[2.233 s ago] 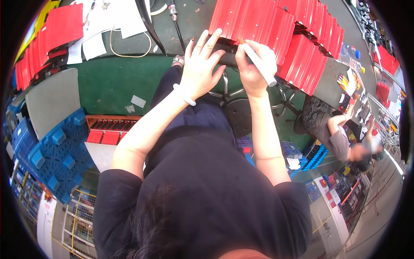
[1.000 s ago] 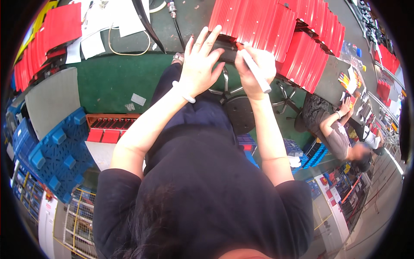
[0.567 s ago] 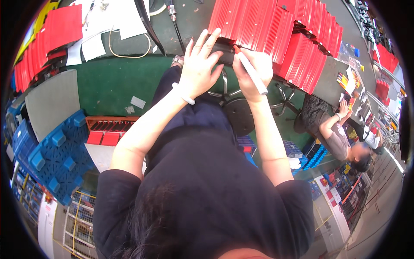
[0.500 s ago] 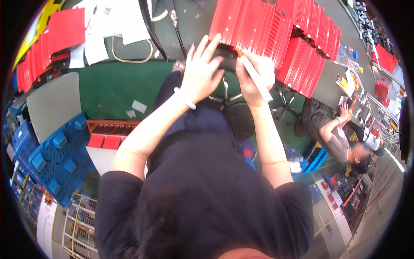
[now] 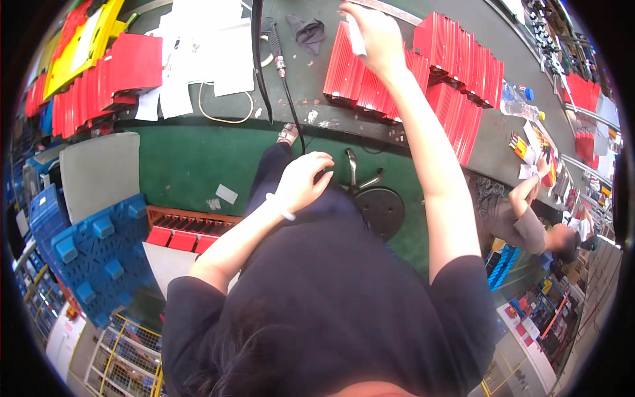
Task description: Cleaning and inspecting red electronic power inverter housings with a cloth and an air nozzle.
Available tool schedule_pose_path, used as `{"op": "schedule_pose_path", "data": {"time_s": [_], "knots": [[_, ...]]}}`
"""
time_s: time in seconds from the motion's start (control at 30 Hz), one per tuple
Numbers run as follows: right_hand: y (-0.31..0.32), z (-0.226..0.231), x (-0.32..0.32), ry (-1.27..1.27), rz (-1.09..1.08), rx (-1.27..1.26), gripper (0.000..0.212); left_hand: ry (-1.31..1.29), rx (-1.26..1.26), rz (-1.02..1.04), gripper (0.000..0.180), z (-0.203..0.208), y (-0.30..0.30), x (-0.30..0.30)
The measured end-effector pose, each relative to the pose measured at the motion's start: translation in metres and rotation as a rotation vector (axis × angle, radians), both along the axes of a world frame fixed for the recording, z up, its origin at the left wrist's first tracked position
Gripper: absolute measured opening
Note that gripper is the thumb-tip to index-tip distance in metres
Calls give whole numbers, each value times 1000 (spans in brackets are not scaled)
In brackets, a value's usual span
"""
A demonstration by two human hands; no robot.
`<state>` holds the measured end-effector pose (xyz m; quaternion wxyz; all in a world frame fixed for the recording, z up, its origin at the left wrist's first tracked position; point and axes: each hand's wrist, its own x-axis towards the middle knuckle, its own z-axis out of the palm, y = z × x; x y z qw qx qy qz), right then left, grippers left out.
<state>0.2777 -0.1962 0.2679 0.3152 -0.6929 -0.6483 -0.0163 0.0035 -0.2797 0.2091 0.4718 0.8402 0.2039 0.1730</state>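
My right hand (image 5: 378,38) reaches out over the bench, above the far side of a row of red ribbed metal housings (image 5: 370,86). Its fingers are closed round a slim white stick-like tool (image 5: 355,34), whose exact kind I cannot make out. Over my lap, short of the bench edge, is my left hand (image 5: 304,182), its fingers loosely bent and the thumb apart, with nothing visible in it. Further right stand two more rows of red housings (image 5: 456,49), one behind the other.
White paper sheets (image 5: 231,56), a cable-ended hand tool (image 5: 279,56) and a dark cloth (image 5: 306,33) lie on the bench (image 5: 301,83). Left are red and yellow parts (image 5: 132,63) and a blue pallet (image 5: 99,255). A round stool (image 5: 380,210) stands below; a co-worker (image 5: 522,215) sits right.
My right hand has gone from the near edge of the red row to its far side, still gripping the white tool. My left hand has drawn back toward my lap. The view has shifted.
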Motion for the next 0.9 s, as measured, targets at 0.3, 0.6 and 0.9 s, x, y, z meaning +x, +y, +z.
{"op": "schedule_pose_path", "data": {"time_s": [0.3, 0.6, 0.9], "knots": [[74, -36, -12, -387, -20, -316, 18, 62, -47, 133, 18, 8, -7, -17], [-39, -22, -12, -114, -198, 61, 21, 270, 96, -56, 27, -13, -19, -37], [-227, -15, 16, 14, -661, 255, 10, 554, 280, -416, 43, -20, -9, -23]]}}
